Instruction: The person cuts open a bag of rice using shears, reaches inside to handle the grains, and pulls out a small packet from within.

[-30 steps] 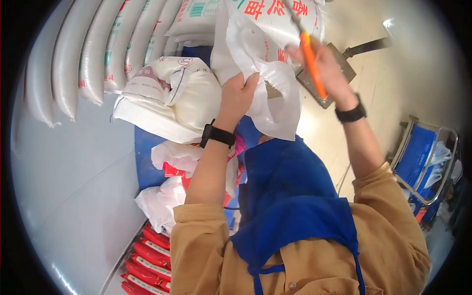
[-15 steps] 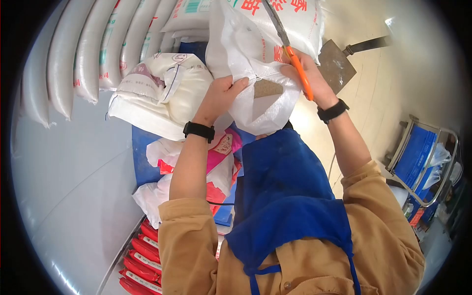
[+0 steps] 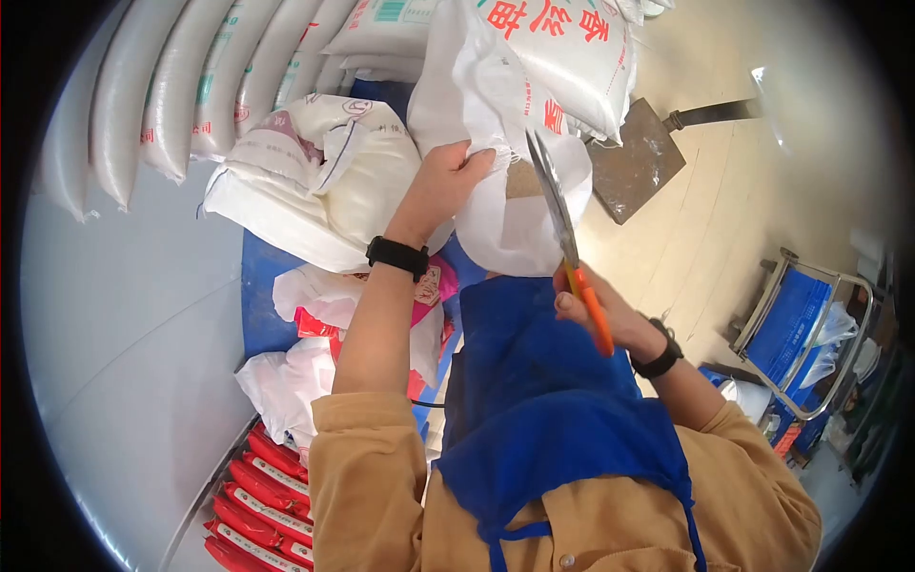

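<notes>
A white woven sack (image 3: 500,229) with red print stands in front of me, its mouth partly spread and brownish contents (image 3: 523,178) showing inside. My left hand (image 3: 446,191) is closed on the left edge of that opening, thumb and fingers pinching the fabric. In my right hand (image 3: 602,310) is a pair of scissors (image 3: 562,224) with orange handles, held near my apron. Their long metal blades point up and look closed, crossing in front of the sack's right side. Just left of the sack sits an open white bag (image 3: 357,205) with its top folded over.
Full white sacks (image 3: 172,105) are stacked at upper left, and a printed sack (image 3: 572,67) lies behind the opened one. A flat metal platform (image 3: 639,162) is on the floor at right, near a cart (image 3: 796,324). Red packets (image 3: 262,505) line the lower left.
My right hand has let go of the sack's right edge and drawn down toward me with the scissors. My left hand keeps its hold on the sack.
</notes>
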Demonstrator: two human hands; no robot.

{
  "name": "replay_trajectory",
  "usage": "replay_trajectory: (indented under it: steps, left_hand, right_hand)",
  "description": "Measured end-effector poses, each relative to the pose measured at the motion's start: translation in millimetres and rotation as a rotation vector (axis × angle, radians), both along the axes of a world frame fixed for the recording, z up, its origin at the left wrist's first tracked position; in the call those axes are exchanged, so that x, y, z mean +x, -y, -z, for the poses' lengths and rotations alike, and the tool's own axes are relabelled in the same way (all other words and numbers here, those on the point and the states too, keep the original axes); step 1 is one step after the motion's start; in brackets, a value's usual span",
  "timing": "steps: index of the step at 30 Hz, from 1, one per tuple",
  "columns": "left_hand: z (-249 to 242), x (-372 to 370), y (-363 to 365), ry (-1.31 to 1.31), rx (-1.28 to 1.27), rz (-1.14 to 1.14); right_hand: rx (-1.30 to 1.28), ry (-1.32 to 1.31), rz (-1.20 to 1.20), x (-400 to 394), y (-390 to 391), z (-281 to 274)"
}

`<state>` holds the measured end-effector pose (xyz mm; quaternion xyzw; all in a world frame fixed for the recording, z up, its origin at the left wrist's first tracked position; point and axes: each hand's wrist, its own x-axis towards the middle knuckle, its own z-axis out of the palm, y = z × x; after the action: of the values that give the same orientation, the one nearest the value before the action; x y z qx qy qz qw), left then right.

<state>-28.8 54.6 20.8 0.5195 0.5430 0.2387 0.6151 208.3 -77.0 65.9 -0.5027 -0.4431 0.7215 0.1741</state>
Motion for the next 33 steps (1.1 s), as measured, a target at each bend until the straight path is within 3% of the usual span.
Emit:
replay_trajectory:
  steps: [4, 9, 19, 22, 27, 30, 33]
  left_hand:
    - [11, 6, 5, 0.049, 0.16, -0.079]
    - [7, 9, 11, 0.096, 0.073, -0.101]
    - [-4, 12, 12, 0.127, 0.043, -0.133]
    - [-2, 17, 11, 0.142, 0.151, -0.196]
    - [16, 19, 7, 0.081, 0.228, -0.188]
    - [22, 27, 7, -0.005, 0.37, -0.194]
    - [17, 31, 6, -0.156, 0.382, -0.202]
  right_hand:
    - [-0.066, 0.172, -0.157, 8, 25, 25]
    - [-0.185, 0.196, -0.097, 1, 14, 22]
    - [-0.015, 0.148, -0.016, 4, 2, 40]
    - [0.017, 0.175, -0.019, 4, -8, 39]
    - [0.214, 0.199, 0.015, 2, -11, 64]
    - [0.213, 0.284, -0.025, -5, -26, 79]
    - [0.02, 0.143, 0.048, -13, -35, 72]
